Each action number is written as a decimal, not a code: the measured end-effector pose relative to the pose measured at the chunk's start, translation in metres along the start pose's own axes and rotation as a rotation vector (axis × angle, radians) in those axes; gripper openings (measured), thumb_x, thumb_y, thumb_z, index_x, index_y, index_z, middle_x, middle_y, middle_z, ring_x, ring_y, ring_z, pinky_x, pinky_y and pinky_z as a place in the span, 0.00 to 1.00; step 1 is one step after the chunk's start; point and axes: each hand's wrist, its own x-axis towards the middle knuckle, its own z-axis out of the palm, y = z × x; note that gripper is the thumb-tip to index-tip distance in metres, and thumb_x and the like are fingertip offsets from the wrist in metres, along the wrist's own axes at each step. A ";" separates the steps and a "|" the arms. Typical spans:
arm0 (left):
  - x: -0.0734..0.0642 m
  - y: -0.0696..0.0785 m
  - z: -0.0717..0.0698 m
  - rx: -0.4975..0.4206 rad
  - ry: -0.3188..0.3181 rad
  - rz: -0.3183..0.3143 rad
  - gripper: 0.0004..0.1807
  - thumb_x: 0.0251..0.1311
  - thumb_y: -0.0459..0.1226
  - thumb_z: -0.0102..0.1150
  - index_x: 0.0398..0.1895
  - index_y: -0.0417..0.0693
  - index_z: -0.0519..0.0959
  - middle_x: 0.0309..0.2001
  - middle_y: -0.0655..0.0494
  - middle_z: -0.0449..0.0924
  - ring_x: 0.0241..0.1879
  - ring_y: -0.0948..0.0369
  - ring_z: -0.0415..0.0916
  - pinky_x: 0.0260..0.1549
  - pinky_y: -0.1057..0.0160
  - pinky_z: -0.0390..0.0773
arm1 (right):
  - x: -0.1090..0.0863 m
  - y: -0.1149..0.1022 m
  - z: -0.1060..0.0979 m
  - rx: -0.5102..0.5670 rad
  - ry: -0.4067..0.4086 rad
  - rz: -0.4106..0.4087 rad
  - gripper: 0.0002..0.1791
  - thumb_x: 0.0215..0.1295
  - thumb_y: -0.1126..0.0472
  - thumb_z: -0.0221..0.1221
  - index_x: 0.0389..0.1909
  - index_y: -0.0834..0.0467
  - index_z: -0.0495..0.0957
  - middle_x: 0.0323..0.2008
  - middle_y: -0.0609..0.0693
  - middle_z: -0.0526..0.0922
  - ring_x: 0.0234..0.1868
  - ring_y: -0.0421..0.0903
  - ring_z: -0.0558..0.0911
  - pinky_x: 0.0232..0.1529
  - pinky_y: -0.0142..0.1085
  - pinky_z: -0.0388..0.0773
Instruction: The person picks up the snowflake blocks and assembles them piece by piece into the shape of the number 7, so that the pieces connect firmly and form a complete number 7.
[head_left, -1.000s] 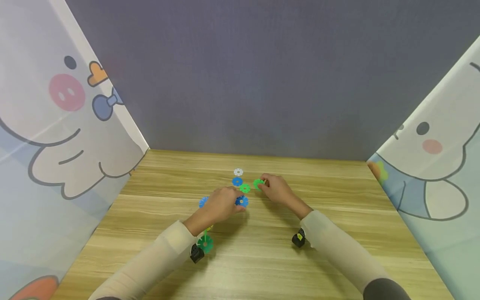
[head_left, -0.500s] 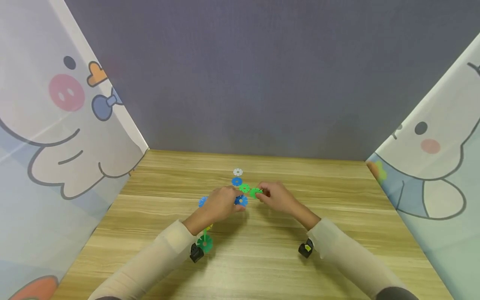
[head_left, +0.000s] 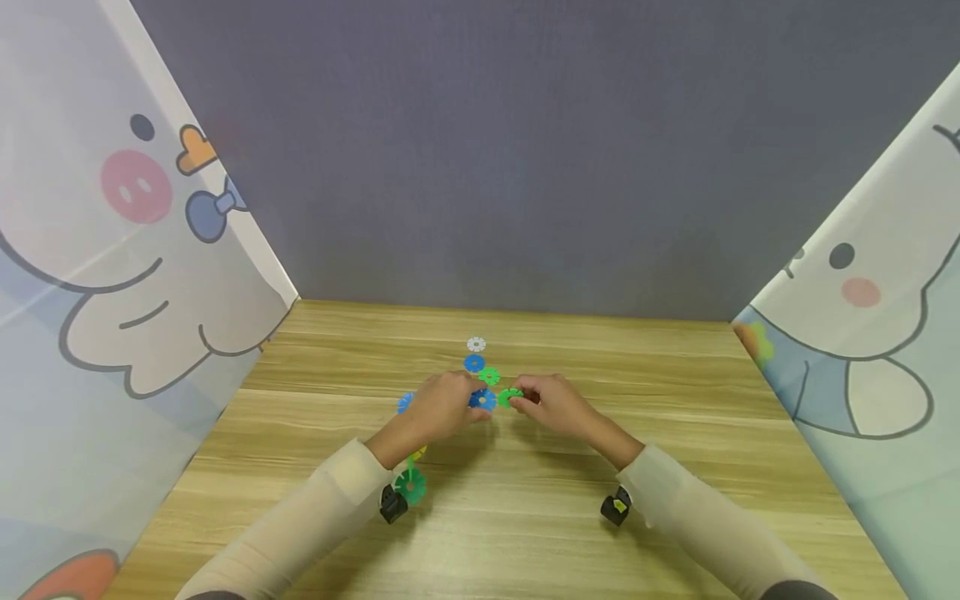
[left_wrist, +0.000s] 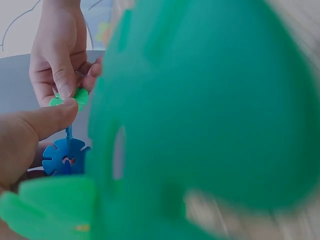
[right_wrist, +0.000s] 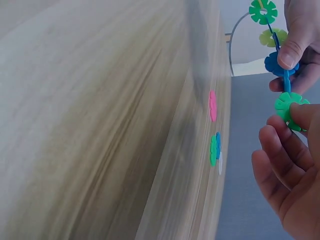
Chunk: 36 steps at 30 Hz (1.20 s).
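Note:
My left hand [head_left: 442,407] pinches a blue interlocking plastic disc [right_wrist: 274,63], part of a chain of slotted discs. Along that chain are an edge-on blue disc [right_wrist: 287,81], a yellow-green disc [right_wrist: 268,39] and a dark green disc [head_left: 415,492] hanging below the left wrist. Thumb and fingers of my right hand [head_left: 558,407] pinch a bright green disc [right_wrist: 285,105] at its rim. In the right wrist view, this green disc meets the end of the edge-on blue one. A large blurred green disc [left_wrist: 210,100] covers much of the left wrist view.
On the wooden table [head_left: 525,533] beyond the hands lie a white disc [head_left: 476,344], a blue disc [head_left: 474,363] and a green disc [head_left: 489,376]. A pink disc [right_wrist: 213,106] also lies there. A grey panel [head_left: 480,167] stands behind, with cartoon-printed side walls.
My right hand has brought the bright green disc nearer, toward the blue disc at the chain's end. The left hand has stayed nearly still with the chain.

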 end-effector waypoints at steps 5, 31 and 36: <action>0.001 0.003 -0.001 0.004 0.001 0.019 0.27 0.61 0.51 0.70 0.58 0.45 0.84 0.56 0.51 0.86 0.53 0.54 0.85 0.47 0.56 0.87 | 0.001 -0.001 0.002 0.002 0.017 -0.018 0.02 0.71 0.59 0.63 0.40 0.52 0.84 0.22 0.43 0.80 0.20 0.31 0.68 0.22 0.26 0.68; -0.001 0.008 0.009 0.202 0.109 0.079 0.22 0.60 0.52 0.67 0.45 0.44 0.86 0.38 0.52 0.87 0.39 0.55 0.85 0.39 0.51 0.87 | 0.009 -0.010 0.025 -0.081 0.213 -0.039 0.02 0.66 0.64 0.66 0.33 0.57 0.87 0.23 0.50 0.87 0.19 0.28 0.75 0.23 0.23 0.73; -0.004 0.007 0.007 0.208 0.118 0.087 0.23 0.61 0.52 0.66 0.47 0.42 0.86 0.42 0.50 0.88 0.43 0.54 0.86 0.42 0.50 0.87 | 0.011 -0.010 0.025 -0.065 0.178 -0.034 0.04 0.68 0.63 0.65 0.32 0.58 0.85 0.24 0.53 0.88 0.20 0.30 0.78 0.24 0.23 0.74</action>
